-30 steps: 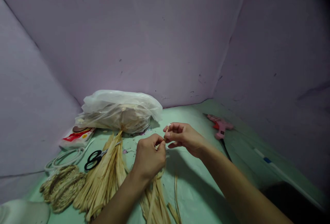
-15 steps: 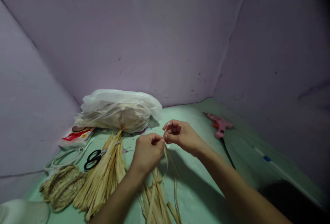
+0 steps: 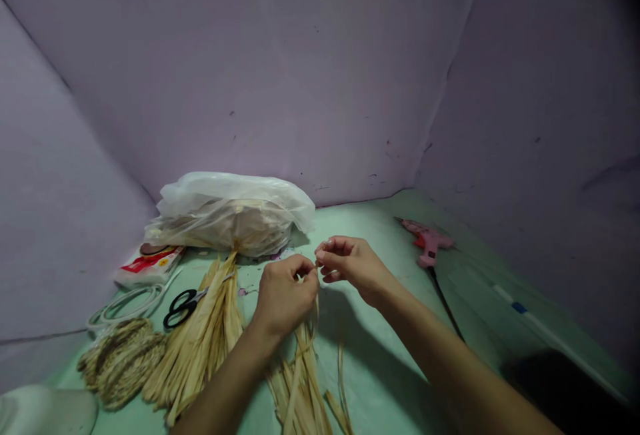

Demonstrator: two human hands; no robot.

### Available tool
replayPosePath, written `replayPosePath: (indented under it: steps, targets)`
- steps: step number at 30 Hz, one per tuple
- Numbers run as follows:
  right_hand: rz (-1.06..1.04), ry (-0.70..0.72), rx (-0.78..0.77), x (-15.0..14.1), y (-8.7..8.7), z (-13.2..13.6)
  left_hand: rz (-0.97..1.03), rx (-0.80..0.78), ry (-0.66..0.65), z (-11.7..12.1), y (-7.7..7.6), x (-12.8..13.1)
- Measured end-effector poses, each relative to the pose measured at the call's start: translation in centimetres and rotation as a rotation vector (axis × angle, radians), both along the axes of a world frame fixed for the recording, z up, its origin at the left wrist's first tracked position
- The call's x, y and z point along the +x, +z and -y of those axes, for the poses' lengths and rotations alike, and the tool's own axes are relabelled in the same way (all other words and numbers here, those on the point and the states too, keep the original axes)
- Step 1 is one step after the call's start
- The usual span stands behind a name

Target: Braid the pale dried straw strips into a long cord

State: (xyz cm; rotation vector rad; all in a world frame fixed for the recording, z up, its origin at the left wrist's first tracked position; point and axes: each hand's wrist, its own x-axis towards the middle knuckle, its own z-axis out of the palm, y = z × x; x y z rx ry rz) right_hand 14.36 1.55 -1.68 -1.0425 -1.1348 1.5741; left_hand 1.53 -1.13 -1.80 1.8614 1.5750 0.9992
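Over the middle of the green table, my left hand (image 3: 289,291) pinches a thin dried-fibre strip (image 3: 317,303) that hangs down from its fingertips. Close against it, my right hand (image 3: 353,267) has thumb and forefinger pressed together on the upper end of the same strip; its other fingers are loosely bent. The short piece between the two hands is mostly hidden by the fingers. Beneath the hands lie loose fibre strips (image 3: 301,388). Left of my left forearm is a tied bundle of dried strips (image 3: 203,348), with black-handled scissors (image 3: 181,307) partly under it.
A coil of braided fibre (image 3: 123,363), a white cable (image 3: 130,307) and a red-and-white packet (image 3: 150,263) lie at the left. A filled plastic bag (image 3: 235,215) rests by the back wall. On the right is a pink glue gun (image 3: 427,240) with its black cord.
My right hand has shifted its fingers, thumb and forefinger now closing at the strip's end. The hanging strip ends have swung back toward my left hand, which stays nearly in place.
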Motion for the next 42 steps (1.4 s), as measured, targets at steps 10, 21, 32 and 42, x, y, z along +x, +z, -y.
replayPosePath:
  steps: [10, 21, 32, 42]
  targets:
    - [-0.004, 0.016, 0.024, 0.0, 0.2, 0.1, 0.533, -0.43, -0.064, -0.5, 0.2, -0.2]
    - [-0.053, -0.138, -0.13, -1.0, -0.1, 0.5, -0.175, 0.309, 0.051, 1.0, -0.7, 0.9]
    - [-0.117, -0.02, -0.175, -0.6, 0.1, 0.3, 0.235, -0.107, -0.095, -0.3, 0.6, -0.4]
    - [-0.043, -0.113, -0.103, -0.6, 0.1, 0.3, 0.41, -0.296, -0.128, -0.9, 1.2, -1.6]
